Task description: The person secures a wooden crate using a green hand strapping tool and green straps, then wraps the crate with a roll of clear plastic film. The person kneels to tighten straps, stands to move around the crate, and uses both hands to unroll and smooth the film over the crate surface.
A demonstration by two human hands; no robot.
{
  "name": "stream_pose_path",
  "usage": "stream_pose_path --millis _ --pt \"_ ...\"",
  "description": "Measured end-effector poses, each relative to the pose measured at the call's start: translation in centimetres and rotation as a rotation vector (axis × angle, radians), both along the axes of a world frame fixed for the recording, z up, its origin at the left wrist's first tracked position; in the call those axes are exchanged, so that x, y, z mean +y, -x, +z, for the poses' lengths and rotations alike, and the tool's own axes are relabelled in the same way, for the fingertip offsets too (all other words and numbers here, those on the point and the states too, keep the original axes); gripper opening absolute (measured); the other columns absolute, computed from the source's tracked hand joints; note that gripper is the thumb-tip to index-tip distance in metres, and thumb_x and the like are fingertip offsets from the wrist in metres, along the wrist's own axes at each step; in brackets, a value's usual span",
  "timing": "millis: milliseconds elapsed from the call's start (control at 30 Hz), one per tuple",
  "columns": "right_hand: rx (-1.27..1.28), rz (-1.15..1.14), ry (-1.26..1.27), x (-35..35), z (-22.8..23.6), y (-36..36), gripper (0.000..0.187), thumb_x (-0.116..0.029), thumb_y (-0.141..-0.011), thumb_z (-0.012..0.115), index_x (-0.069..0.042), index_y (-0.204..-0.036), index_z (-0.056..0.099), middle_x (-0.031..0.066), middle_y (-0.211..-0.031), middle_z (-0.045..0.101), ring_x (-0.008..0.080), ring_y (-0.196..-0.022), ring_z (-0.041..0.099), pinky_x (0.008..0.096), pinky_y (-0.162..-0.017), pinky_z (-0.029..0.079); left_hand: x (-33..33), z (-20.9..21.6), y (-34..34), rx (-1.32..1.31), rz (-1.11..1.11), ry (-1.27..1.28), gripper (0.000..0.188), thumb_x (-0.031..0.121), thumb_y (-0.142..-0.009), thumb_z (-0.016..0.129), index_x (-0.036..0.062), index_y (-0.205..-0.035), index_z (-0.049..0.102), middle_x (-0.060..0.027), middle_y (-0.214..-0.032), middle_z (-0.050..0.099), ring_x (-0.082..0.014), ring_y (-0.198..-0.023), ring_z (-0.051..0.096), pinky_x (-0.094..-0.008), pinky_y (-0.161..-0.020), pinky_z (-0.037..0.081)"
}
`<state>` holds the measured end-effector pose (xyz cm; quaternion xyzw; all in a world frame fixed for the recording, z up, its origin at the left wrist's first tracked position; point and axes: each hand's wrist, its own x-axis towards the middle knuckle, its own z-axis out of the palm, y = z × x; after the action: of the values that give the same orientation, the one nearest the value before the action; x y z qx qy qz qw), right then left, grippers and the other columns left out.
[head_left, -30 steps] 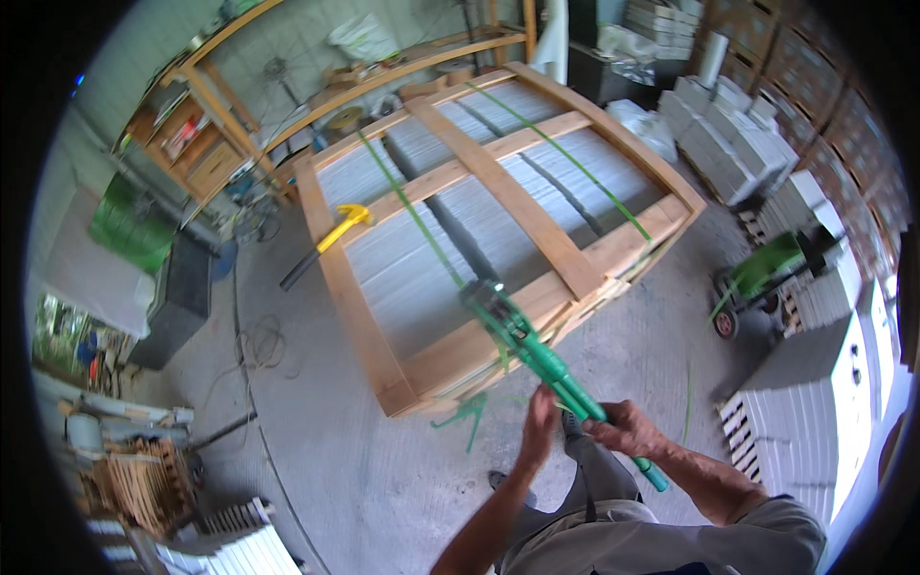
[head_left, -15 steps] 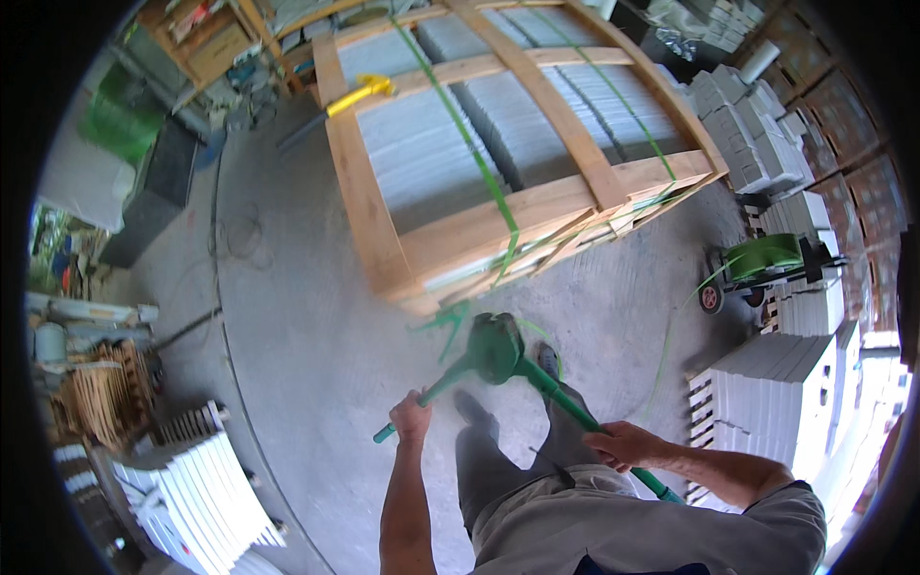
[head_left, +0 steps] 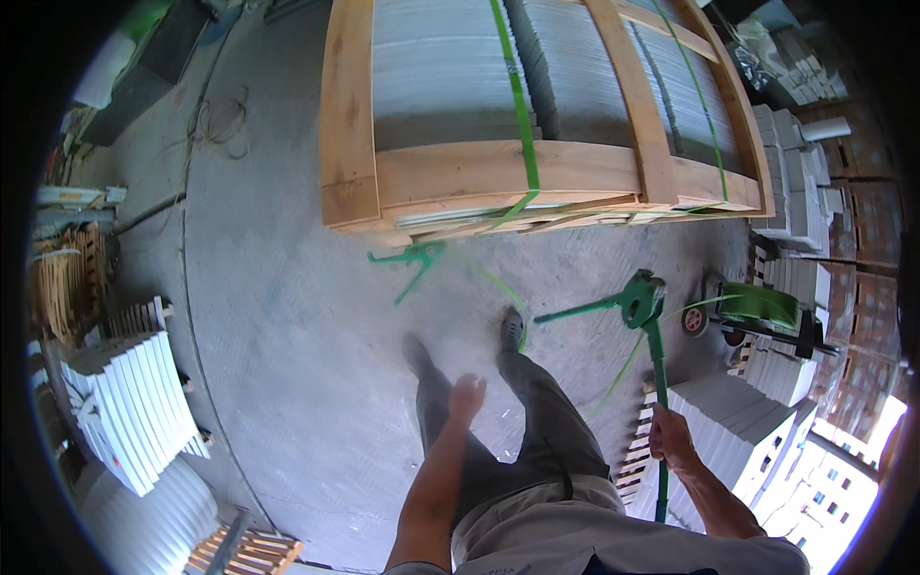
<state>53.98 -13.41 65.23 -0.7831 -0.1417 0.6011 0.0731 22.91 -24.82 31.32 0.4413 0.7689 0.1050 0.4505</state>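
A green long-handled strapping sealer is held out to my right, its head up and one handle swung out to the left. Around its lower handle my right hand is closed. My left hand hangs in front of my left leg, holding nothing; it looks loosely open, though blurred. Ahead of me a wooden crate holds rows of upright grey-white slabs, with green straps across it. Beside its near left corner lies a green metal hand tool with several arms, probably on the floor.
A wheeled strap reel with green strapping stands right, its loose strap trailing over the floor. Stacks of white slabs line the right side. More white panels and a wooden pallet are at left. A loose cable lies far left.
My left hand has let go of the sealer's handle and dropped away. My right hand has carried the sealer to the right and holds it more upright. The view has shifted, too.
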Motion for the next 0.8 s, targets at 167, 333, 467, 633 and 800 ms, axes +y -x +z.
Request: stream_pose_path --millis 167,333,467,633,800 --pt "0.042 -0.119 -0.113 3.5 -10.8 -2.7 0.039 -0.044 -0.096 0.055 -0.016 -0.072 0.041 -0.0073 -0.048 0.027 0.0054 -0.035 0.025 0.0243 -0.033 0.018 -1.0 -3.6 -0.2 -0.056 0.164 0.135 0.036 0.036 -0.087 0.056 0.0030 -0.097 0.067 -0.0249 -0.095 0.066 -0.0427 -0.094 0.063 -0.0496 -0.086 0.049" --pt "0.208 -0.177 -0.023 8.4 -24.5 -2.5 0.042 -0.052 -0.095 0.053 -0.016 -0.075 0.044 -0.0072 -0.051 0.027 0.0056 -0.037 0.027 0.0228 -0.034 0.021 -2.4 -8.4 -0.7 0.004 0.256 0.123 0.029 0.034 -0.091 0.054 0.0063 -0.090 0.060 -0.0182 -0.089 0.064 -0.0375 -0.088 0.062 -0.0484 -0.079 0.049" --pt "0.325 -0.122 0.166 10.3 -31.3 -0.3 0.041 -0.049 -0.096 0.053 -0.015 -0.076 0.044 -0.0081 -0.054 0.027 0.0038 -0.040 0.026 0.0216 -0.036 0.020 -4.2 -12.9 -0.7 -0.008 0.353 0.165 0.030 0.034 -0.092 0.053 0.0058 -0.097 0.061 -0.0190 -0.096 0.064 -0.0380 -0.094 0.061 -0.0478 -0.082 0.049" --pt "0.405 0.056 0.441 10.9 -34.9 4.8 0.040 -0.049 -0.098 0.048 -0.015 -0.077 0.045 -0.0090 -0.054 0.026 0.0024 -0.040 0.024 0.0202 -0.034 0.020 -4.2 -20.2 -0.6 0.051 0.475 0.179 0.038 0.027 -0.088 0.058 0.0021 -0.116 0.056 -0.0199 -0.116 0.058 -0.0370 -0.107 0.057 -0.0455 -0.089 0.048" --pt "0.388 0.246 0.553 12.1 -36.5 11.9 0.040 -0.047 -0.099 0.048 -0.015 -0.076 0.041 -0.0085 -0.056 0.026 0.0025 -0.043 0.022 0.0198 -0.035 0.018 -1.2 -28.6 -1.0 0.290 0.356 0.060 0.064 0.014 -0.076 0.063 0.0017 -0.136 0.043 -0.0210 -0.136 0.047 -0.0370 -0.124 0.047 -0.0480 -0.093 0.045"
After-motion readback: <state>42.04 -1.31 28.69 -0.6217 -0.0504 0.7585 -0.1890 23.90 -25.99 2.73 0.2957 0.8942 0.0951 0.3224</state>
